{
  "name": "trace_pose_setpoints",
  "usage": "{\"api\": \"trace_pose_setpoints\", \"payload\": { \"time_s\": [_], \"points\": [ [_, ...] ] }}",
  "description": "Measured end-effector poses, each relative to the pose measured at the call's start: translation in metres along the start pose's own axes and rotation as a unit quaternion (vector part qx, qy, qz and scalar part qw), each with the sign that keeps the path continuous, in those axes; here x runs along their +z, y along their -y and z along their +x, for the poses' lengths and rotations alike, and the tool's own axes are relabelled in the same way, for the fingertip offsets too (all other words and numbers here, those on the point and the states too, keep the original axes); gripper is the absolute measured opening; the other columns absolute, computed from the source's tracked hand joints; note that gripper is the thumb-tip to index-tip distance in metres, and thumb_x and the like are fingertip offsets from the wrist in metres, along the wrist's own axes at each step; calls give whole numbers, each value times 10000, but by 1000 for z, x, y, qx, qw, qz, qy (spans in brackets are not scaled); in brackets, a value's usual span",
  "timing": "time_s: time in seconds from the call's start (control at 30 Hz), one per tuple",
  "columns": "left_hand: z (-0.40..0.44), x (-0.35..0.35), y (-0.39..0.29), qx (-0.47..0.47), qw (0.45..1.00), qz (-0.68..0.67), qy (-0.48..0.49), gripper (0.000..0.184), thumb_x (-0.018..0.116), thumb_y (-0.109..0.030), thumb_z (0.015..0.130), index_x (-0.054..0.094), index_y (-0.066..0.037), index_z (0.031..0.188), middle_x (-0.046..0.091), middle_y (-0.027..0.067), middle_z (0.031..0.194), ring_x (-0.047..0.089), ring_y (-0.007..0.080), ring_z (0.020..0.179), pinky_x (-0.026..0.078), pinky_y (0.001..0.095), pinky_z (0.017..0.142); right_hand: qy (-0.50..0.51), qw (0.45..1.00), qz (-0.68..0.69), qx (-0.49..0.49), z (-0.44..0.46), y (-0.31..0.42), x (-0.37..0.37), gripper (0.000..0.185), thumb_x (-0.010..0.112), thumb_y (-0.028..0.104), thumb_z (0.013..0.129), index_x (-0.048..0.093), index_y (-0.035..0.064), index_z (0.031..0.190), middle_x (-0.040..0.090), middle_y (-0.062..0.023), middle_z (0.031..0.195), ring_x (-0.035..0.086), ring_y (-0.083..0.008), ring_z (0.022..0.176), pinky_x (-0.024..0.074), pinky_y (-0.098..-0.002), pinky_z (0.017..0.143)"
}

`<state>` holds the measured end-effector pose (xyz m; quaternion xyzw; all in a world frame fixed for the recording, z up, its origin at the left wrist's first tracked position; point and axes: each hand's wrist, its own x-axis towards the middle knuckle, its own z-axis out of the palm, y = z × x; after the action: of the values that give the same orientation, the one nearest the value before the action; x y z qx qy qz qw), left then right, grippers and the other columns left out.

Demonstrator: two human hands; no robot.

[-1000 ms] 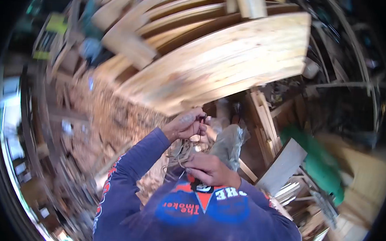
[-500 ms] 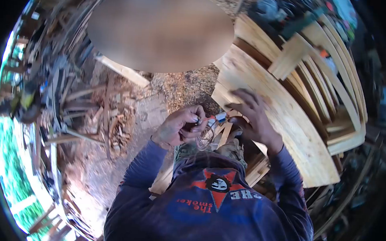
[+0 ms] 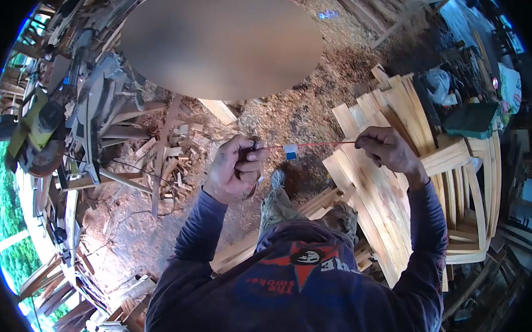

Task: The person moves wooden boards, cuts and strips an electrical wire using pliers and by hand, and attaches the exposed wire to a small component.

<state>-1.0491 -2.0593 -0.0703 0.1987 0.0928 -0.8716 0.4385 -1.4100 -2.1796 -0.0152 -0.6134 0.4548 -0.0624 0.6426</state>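
While a thin red cord (image 3: 333, 143) runs nearly straight across the space in front of the chest, each hand grasps it at one side. The left hand (image 3: 233, 167) is curled, its thumb and fingers closed on the cord and on a small dark item whose shape is mostly hidden by the fingers. The right hand (image 3: 389, 151) pinches the other end between thumb and fingertips, its remaining fingers bent under. A small white-and-blue piece (image 3: 289, 151) hangs on the cord between the hands, nearer the left one. Below the cord, a shoe (image 3: 278, 180) stands on a floor strewn with wood shavings (image 3: 280, 115). Pale boards (image 3: 375, 199) lie beneath and beside the right forearm, with curved wooden frames (image 3: 483, 204) stacked just beyond them and a green box (image 3: 472, 119) near their far end. To the left, well apart from the hands, are a heap of wood offcuts (image 3: 178, 172) and a yellow-green power tool (image 3: 44, 118).
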Motion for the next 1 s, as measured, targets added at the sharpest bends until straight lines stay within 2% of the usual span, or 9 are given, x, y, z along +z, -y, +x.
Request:
{"api": "trace_pose_setpoints", "payload": {
  "time_s": [0.3, 0.4, 0.47, 0.57, 0.6, 0.7, 0.8, 0.83, 1.0],
  "points": [
    [49, 60, -66, -16, 997, 47, 57, 171, 483, -207, 986, 534, -44, 980, 424, -10, 778, 277, 25, 481, 172, 191, 374, -62, 992, -98, -49, 14, 44, -57, 247, 581, 229, 1035, 684, 6, 1014, 505, 47, 661, 452, -44, 552, 352, -253, 501],
    [87, 85, -86, -6, 996, 78, 40, 168, 487, -200, 980, 542, -46, 942, 435, -4, 777, 265, 23, 469, 164, 187, 374, -89, 996, -18, -27, 19, 36, -85, 251, 583, 240, 1036, 680, 8, 1025, 503, 53, 667, 455, -42, 571, 357, -255, 510],
    [118, 97, -104, -29, 994, 88, 61, 179, 491, -200, 974, 554, -49, 902, 443, 0, 750, 324, 46, 511, 259, 206, 420, -111, 993, -10, -27, 27, 33, -101, 255, 583, 245, 1037, 676, 7, 1024, 501, 53, 664, 452, -42, 566, 354, -252, 509],
    [173, 118, -116, 87, 983, 153, -59, 195, 517, -214, 957, 586, -42, 897, 426, -3, 678, 516, 176, 708, 483, 387, 727, -135, 990, 21, -16, 50, 18, -132, 261, 583, 254, 1036, 667, 9, 1005, 490, 55, 655, 443, -40, 555, 343, -237, 508],
    [194, 118, -125, 81, 983, 156, -56, 195, 517, -214, 957, 586, -42, 897, 426, -3, 678, 516, 176, 708, 483, 387, 727, -139, 989, 47, -20, 58, 10, -145, 260, 583, 256, 1037, 668, 14, 999, 483, 58, 655, 438, -38, 557, 339, -233, 509],
    [279, 137, -152, 70, 989, 130, 20, 171, 522, -202, 925, 572, -54, 857, 434, -13, 617, 594, 277, 893, 372, 565, 1121, -167, 983, 75, -16, 91, -11, -187, 262, 594, 273, 1032, 683, 28, 1010, 499, 47, 667, 454, -48, 583, 367, -246, 530],
    [385, 162, -181, 60, 988, 132, 56, 159, 520, -176, 926, 573, -46, 852, 456, -6, 626, 601, 332, 1094, 347, 563, 1145, -183, 978, 28, -94, 125, -59, -213, 300, 600, 306, 1030, 692, 24, 1075, 600, 9, 756, 568, -101, 702, 482, -292, 649],
    [420, 171, -190, 44, 991, 107, 63, 164, 518, -162, 936, 573, -37, 846, 468, 2, 627, 568, 358, 1219, 324, 562, 1166, -165, 984, 51, -36, 131, -53, -222, 317, 587, 312, 1035, 690, 21, 1109, 652, -8, 854, 604, -131, 787, 513, -312, 729],
    [543, 252, -204, -54, 990, 119, 46, 191, 507, -166, 957, 576, -26, 847, 489, 18, 633, 576, 402, 1189, 320, 566, 1180, -338, 912, 231, 17, 112, -54, -292, 249, 559, 243, 1062, 655, 22, 1000, 454, 59, 661, 416, -47, 573, 360, -239, 514]
  ]
}}
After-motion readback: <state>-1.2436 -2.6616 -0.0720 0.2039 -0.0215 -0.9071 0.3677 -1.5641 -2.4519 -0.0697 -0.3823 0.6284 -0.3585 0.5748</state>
